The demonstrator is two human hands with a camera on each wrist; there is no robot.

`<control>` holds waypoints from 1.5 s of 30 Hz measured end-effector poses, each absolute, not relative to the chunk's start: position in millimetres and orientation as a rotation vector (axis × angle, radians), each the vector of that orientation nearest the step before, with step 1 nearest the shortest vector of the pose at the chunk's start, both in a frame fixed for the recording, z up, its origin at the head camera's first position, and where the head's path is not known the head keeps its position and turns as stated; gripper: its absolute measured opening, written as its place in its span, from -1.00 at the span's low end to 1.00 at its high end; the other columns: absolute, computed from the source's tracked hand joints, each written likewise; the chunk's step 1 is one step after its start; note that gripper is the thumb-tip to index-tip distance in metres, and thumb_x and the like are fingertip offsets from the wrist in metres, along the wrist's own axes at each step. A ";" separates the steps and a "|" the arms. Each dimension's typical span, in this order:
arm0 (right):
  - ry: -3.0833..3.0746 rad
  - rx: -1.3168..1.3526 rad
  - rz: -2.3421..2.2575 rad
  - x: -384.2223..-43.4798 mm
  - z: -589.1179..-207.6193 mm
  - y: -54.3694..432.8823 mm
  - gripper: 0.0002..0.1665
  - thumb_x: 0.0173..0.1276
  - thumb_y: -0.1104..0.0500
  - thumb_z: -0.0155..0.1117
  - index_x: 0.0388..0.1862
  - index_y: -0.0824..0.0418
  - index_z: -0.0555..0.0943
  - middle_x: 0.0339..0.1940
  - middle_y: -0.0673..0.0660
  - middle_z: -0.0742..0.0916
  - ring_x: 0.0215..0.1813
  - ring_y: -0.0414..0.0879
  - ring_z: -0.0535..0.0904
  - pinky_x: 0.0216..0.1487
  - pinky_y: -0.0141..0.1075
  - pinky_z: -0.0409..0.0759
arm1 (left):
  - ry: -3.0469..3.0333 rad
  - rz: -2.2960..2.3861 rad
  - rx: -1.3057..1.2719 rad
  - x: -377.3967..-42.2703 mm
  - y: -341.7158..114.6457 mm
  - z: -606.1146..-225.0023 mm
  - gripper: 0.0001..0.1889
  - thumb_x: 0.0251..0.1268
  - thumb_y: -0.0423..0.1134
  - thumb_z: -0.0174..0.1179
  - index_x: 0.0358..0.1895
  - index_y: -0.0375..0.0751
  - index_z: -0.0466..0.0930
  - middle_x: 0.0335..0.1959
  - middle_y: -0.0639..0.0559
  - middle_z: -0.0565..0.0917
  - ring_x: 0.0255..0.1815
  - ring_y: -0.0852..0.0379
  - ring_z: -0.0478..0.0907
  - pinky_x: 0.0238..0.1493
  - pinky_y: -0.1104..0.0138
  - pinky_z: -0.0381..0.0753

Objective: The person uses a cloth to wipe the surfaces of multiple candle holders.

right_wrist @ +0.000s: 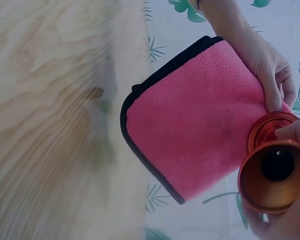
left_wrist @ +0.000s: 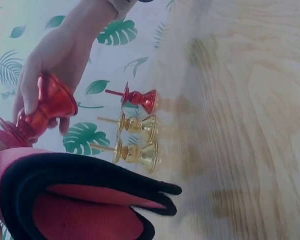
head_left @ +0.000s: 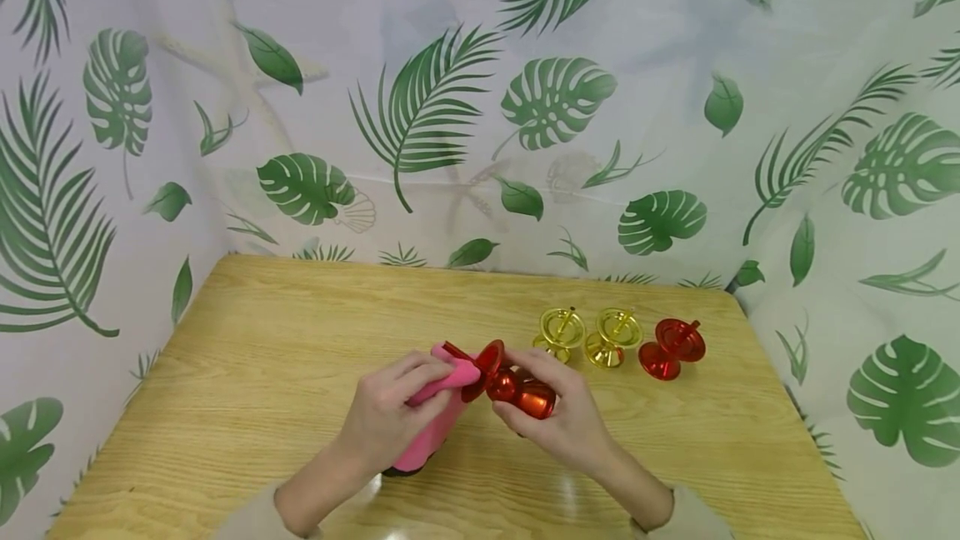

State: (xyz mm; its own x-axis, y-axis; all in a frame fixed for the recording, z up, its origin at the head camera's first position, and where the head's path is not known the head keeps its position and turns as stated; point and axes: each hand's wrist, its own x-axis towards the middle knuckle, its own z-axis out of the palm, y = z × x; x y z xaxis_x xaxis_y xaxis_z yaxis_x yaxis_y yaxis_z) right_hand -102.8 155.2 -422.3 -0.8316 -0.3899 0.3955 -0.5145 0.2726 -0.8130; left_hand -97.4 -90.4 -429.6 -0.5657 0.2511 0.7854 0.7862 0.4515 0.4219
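Note:
My right hand (head_left: 558,402) grips a shiny red candle holder (head_left: 525,394) by its stem and base, tipped on its side with the dish toward the left. In the right wrist view the hollow underside of its base (right_wrist: 272,175) faces the camera. My left hand (head_left: 397,407) pinches a folded pink cloth (right_wrist: 190,120) with black edging against the holder's dish, beside its thin spike (head_left: 456,351). The cloth hangs down below the left hand, its layered black border (left_wrist: 90,167) showing in the left wrist view.
Behind the right hand stand two gold candle holders (head_left: 606,348) and another red one (head_left: 671,348), upright in a row on the wooden table (head_left: 315,315). A leaf-printed curtain (head_left: 450,107) borders the table at the back and sides.

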 end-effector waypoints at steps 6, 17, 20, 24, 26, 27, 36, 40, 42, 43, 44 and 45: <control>-2.469 0.833 1.573 -102.1 -419.8 155.3 -0.40 0.24 0.41 0.53 0.29 0.33 0.66 0.07 0.29 0.76 0.02 -0.24 0.70 -0.05 -0.41 0.78 | -2.073 -1.062 -0.858 -93.9 -86.1 -431.3 -0.67 -0.08 -0.57 0.58 -0.20 -0.25 0.80 -0.25 -0.05 0.84 -0.24 0.07 0.84 -0.11 0.40 0.83; -2.583 0.865 1.447 -103.7 -416.4 157.1 -0.34 0.22 0.37 0.58 0.33 0.28 0.66 0.11 0.25 0.80 0.01 -0.06 0.77 -0.06 -0.43 0.77 | -2.087 -1.080 -0.857 -92.8 -84.5 -436.2 -0.68 -0.07 -0.55 0.59 -0.19 -0.23 0.80 -0.25 -0.03 0.83 -0.25 0.10 0.83 -0.11 0.42 0.82; -2.602 0.818 1.411 -103.5 -416.3 157.5 -0.40 0.22 0.32 0.61 0.27 0.28 0.70 0.10 0.26 0.82 0.00 0.00 0.79 -0.09 -0.46 0.77 | -2.089 -1.066 -0.869 -92.8 -84.1 -435.5 -0.68 -0.08 -0.54 0.60 -0.20 -0.24 0.80 -0.25 -0.03 0.84 -0.24 0.09 0.84 -0.12 0.41 0.83; -2.613 0.729 1.415 -103.6 -416.0 158.8 -0.47 0.18 0.30 0.65 0.16 0.27 0.75 0.03 0.27 0.84 -0.06 -0.02 0.80 -0.18 -0.49 0.76 | -2.068 -1.042 -0.877 -93.4 -85.1 -434.2 -0.65 -0.13 -0.57 0.60 -0.20 -0.26 0.80 -0.26 -0.05 0.84 -0.26 0.06 0.85 -0.14 0.39 0.83; -2.617 0.711 1.414 -103.9 -416.0 159.6 -0.48 0.15 0.32 0.66 0.12 0.26 0.75 0.00 0.25 0.84 -0.08 -0.02 0.80 -0.19 -0.50 0.76 | -2.055 -1.047 -0.879 -93.7 -85.9 -433.3 -0.64 -0.14 -0.59 0.58 -0.19 -0.26 0.81 -0.27 -0.05 0.84 -0.28 0.06 0.85 -0.15 0.38 0.83; -2.618 0.711 1.404 -103.8 -415.7 160.2 -0.48 0.14 0.33 0.66 0.12 0.26 0.75 -0.01 0.24 0.84 -0.08 -0.02 0.79 -0.18 -0.50 0.76 | -2.047 -1.047 -0.879 -93.6 -86.5 -433.2 -0.63 -0.15 -0.60 0.57 -0.19 -0.26 0.81 -0.28 -0.06 0.84 -0.29 0.06 0.84 -0.16 0.39 0.83; -2.639 0.673 1.282 -104.7 -416.9 171.7 -0.46 0.09 0.31 0.69 0.08 0.15 0.76 -0.03 0.12 0.84 -0.05 -0.07 0.78 -0.11 -0.42 0.78 | -1.981 -1.082 -0.852 -94.1 -95.2 -431.8 -0.65 -0.13 -0.65 0.50 -0.19 -0.30 0.81 -0.31 -0.10 0.83 -0.37 0.05 0.81 -0.25 0.45 0.81; -2.612 0.698 1.098 -104.1 -416.1 176.6 -0.47 0.06 0.27 0.71 0.06 0.12 0.77 -0.04 0.07 0.85 -0.03 -0.06 0.75 -0.10 -0.34 0.80 | -1.961 -1.079 -0.839 -95.9 -100.3 -432.8 -0.61 -0.20 -0.68 0.48 -0.20 -0.31 0.80 -0.33 -0.10 0.82 -0.41 0.05 0.80 -0.28 0.47 0.80; -2.598 0.726 1.026 -103.4 -415.4 178.7 -0.47 0.06 0.26 0.71 0.06 0.14 0.76 -0.04 0.07 0.84 -0.02 -0.05 0.74 -0.10 -0.32 0.81 | -1.953 -1.073 -0.840 -96.8 -103.9 -432.7 -0.61 -0.20 -0.69 0.47 -0.20 -0.32 0.79 -0.34 -0.10 0.81 -0.43 0.06 0.79 -0.30 0.48 0.80; -2.598 0.738 1.005 -102.7 -414.8 179.8 -0.47 0.06 0.26 0.71 0.06 0.14 0.76 -0.04 0.06 0.84 -0.02 -0.06 0.73 -0.10 -0.33 0.81 | -1.953 -1.070 -0.839 -97.4 -105.9 -432.3 -0.61 -0.20 -0.69 0.47 -0.20 -0.32 0.79 -0.34 -0.10 0.81 -0.43 0.06 0.79 -0.30 0.48 0.79; -2.596 0.754 0.983 -102.1 -414.1 180.8 -0.47 0.06 0.26 0.71 0.06 0.14 0.75 -0.05 0.05 0.83 -0.03 -0.07 0.72 -0.11 -0.33 0.80 | -1.953 -1.065 -0.838 -98.0 -108.1 -431.5 -0.61 -0.19 -0.69 0.47 -0.20 -0.32 0.79 -0.34 -0.10 0.81 -0.44 0.06 0.79 -0.31 0.48 0.79; -2.590 0.773 0.971 -101.5 -413.2 181.7 -0.46 0.05 0.26 0.72 0.05 0.14 0.75 -0.06 0.05 0.83 -0.04 -0.09 0.71 -0.11 -0.33 0.80 | -1.948 -1.059 -0.838 -98.7 -110.4 -430.7 -0.61 -0.19 -0.69 0.47 -0.20 -0.32 0.78 -0.35 -0.10 0.81 -0.44 0.06 0.78 -0.32 0.48 0.79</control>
State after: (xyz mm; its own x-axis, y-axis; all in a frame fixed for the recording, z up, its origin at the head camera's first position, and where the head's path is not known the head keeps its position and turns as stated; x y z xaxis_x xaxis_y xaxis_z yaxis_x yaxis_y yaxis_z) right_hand -101.5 181.7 -413.2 -0.8215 -0.3867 0.4190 -0.5668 0.6333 -0.5270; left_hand -98.7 -110.4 -430.7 -0.5026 0.1874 0.8439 0.8102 0.4426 0.3843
